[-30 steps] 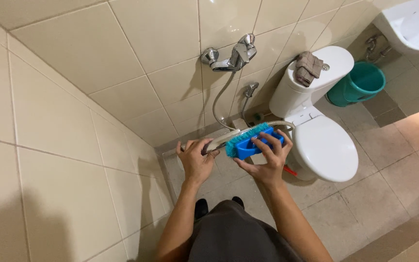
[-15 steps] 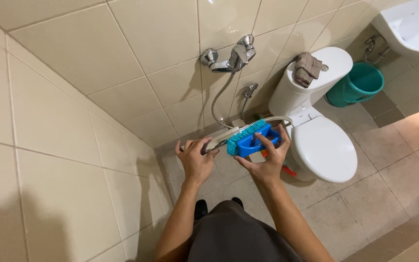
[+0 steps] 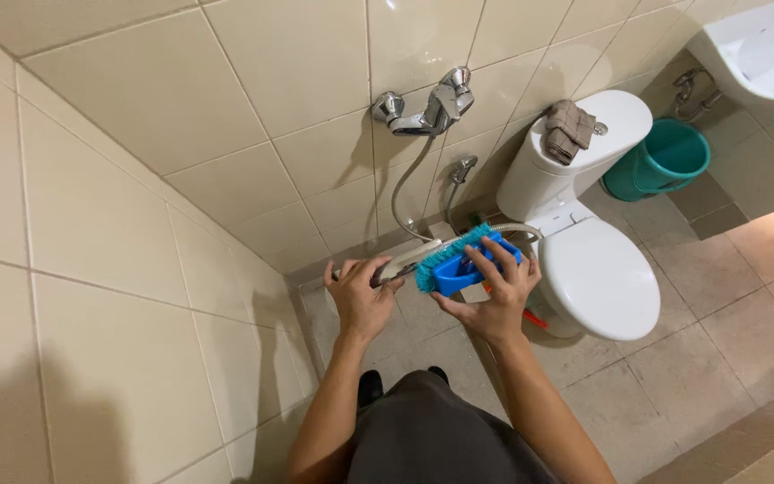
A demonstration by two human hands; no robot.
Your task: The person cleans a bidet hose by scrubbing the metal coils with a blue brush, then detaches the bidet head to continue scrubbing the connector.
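Observation:
My left hand (image 3: 362, 298) grips a chrome hand shower head (image 3: 408, 262) by its handle, level in front of me. Its metal hose (image 3: 402, 184) runs up to the wall mixer tap (image 3: 430, 105). My right hand (image 3: 492, 294) holds a blue scrubbing brush (image 3: 463, 262) with teal bristles. The bristles press against the shower head's upper side. Both hands are over the tiled floor, just left of the toilet.
A white toilet (image 3: 595, 273) with closed lid stands at right, a brown cloth (image 3: 570, 128) on its tank. A teal bucket (image 3: 663, 159) sits beyond, under a white sink (image 3: 768, 49). A small wall valve (image 3: 463, 168) hangs below the tap. Tiled wall fills the left.
The right hand with the brush has slid back and forth slightly along the shower head. The left hand has stayed put.

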